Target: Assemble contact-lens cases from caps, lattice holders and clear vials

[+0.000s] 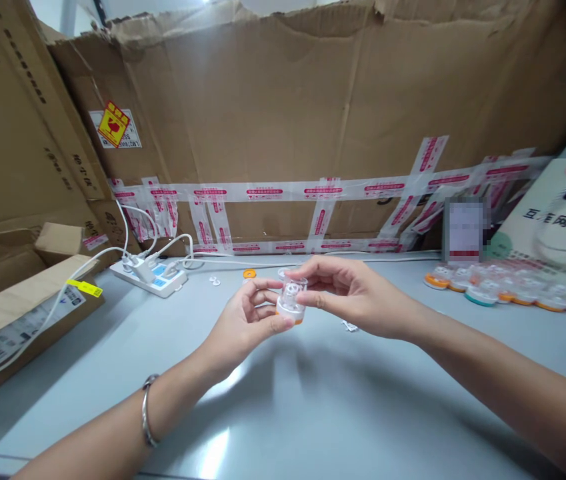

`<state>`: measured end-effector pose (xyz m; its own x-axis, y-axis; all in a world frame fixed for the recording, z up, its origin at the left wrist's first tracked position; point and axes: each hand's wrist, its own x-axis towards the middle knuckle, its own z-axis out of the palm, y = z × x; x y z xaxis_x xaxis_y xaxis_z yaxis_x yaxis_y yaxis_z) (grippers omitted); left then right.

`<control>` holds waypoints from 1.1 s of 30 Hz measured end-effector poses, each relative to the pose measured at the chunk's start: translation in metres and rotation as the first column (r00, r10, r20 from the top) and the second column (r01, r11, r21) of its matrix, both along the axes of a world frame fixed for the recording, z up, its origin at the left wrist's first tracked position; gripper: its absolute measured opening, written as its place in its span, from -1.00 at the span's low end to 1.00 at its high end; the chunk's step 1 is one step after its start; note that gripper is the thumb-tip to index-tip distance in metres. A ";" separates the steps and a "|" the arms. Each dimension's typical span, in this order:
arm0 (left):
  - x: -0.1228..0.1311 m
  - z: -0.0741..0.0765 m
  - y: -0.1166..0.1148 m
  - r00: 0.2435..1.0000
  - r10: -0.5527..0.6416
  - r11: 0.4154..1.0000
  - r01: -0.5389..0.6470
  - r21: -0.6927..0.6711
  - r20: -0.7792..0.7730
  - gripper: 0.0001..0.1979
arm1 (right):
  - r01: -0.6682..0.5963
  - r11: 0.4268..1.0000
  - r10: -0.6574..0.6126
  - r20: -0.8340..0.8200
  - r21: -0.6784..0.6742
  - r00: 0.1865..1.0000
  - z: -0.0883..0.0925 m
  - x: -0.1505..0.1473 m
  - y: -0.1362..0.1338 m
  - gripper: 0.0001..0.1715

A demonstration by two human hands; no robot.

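Both hands meet around a small round case (291, 310) with a clear upper part, a white band and an orange bottom, raised above the table. My left hand (243, 323) grips its lower part, thumb at the front and fingers behind. On the clear upper part, my right hand (357, 293) is closed with thumb and fingertips. White parts show through the clear plastic. Behind the hands lie an orange ring (249, 273) and small white pieces (215, 281). A small white piece (349, 326) lies below my right hand, partly hidden.
At the right, several similar clear cases (525, 287) with orange or teal bottoms stand together by a printed board (557, 227). A white power strip (150, 275) with cables and an open carton (27, 313) occupy the left. A large taped cardboard box (263, 100) walls off the back.
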<state>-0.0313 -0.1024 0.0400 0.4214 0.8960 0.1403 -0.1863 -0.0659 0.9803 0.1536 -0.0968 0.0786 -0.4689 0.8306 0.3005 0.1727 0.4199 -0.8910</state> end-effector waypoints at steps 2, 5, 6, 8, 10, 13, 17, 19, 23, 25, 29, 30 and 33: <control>0.001 0.001 -0.001 1.000 0.015 1.000 -0.015 0.003 -0.002 -0.64 | 0.018 1.000 -0.018 -0.003 0.000 1.000 -0.001 -0.001 -0.001 -0.77; 0.002 0.003 -0.002 0.999 0.046 0.999 -0.046 -0.001 -0.012 -0.64 | 0.051 0.999 -0.051 -0.021 -0.009 0.998 -0.005 -0.003 -0.001 -0.77; 0.003 0.003 -0.002 0.998 0.059 0.998 -0.059 -0.006 -0.023 -0.65 | 0.058 0.998 -0.058 -0.022 -0.007 0.998 -0.008 -0.003 0.000 -0.78; 0.005 0.002 -0.003 0.994 0.093 0.995 -0.094 -0.014 -0.057 -0.67 | 0.074 0.997 -0.074 -0.020 0.009 0.997 -0.013 -0.004 0.001 -0.79; 0.008 -0.001 -0.004 0.986 0.135 0.991 -0.135 -0.004 -0.096 -0.68 | 0.088 0.996 -0.088 -0.016 0.030 0.996 -0.020 -0.006 0.002 -0.80; 0.010 -0.009 -0.004 0.969 0.208 0.977 -0.200 0.072 -0.130 -0.68 | 0.162 0.984 -0.160 -0.028 0.073 0.987 -0.032 -0.011 0.002 -0.79; 0.011 -0.019 -0.003 0.939 0.315 0.934 -0.281 0.220 -0.137 -0.68 | 0.287 0.953 -0.283 -0.056 0.099 0.957 -0.045 -0.018 0.001 -0.80; 0.011 -0.019 -0.002 0.942 0.306 0.938 -0.272 0.215 -0.139 -0.66 | 0.297 0.953 -0.291 -0.096 0.055 0.952 -0.048 -0.020 0.002 -0.80; 0.012 -0.013 0.000 0.967 0.239 0.970 -0.235 0.059 -0.086 -0.59 | 0.206 0.966 -0.237 -0.221 -0.154 0.946 -0.041 -0.016 0.007 -0.72; 0.013 -0.009 0.001 0.967 0.251 0.968 -0.251 0.008 -0.053 -0.60 | 0.153 0.967 -0.208 -0.283 -0.205 0.936 -0.035 -0.014 0.008 -0.72; 0.013 -0.006 0.001 0.965 0.261 0.965 -0.260 0.007 -0.033 -0.75 | 0.135 0.965 -0.207 -0.339 -0.224 0.918 -0.029 -0.013 0.006 -0.74; 0.012 -0.006 0.000 0.967 0.254 0.967 -0.254 0.013 -0.034 -0.77 | 0.144 0.963 -0.216 -0.338 -0.227 0.916 -0.029 -0.014 0.005 -0.74; 0.010 -0.006 -0.001 0.971 0.239 0.971 -0.239 0.005 -0.030 -0.79 | 0.169 0.963 -0.232 -0.327 -0.211 0.916 -0.028 -0.016 0.000 -0.73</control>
<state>-0.0216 -0.1037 0.0342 0.1988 0.9711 0.1320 -0.1357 -0.1061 0.9851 0.1375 -0.0969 0.0506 -0.1802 0.9501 0.2548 -0.0951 0.2409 -0.9659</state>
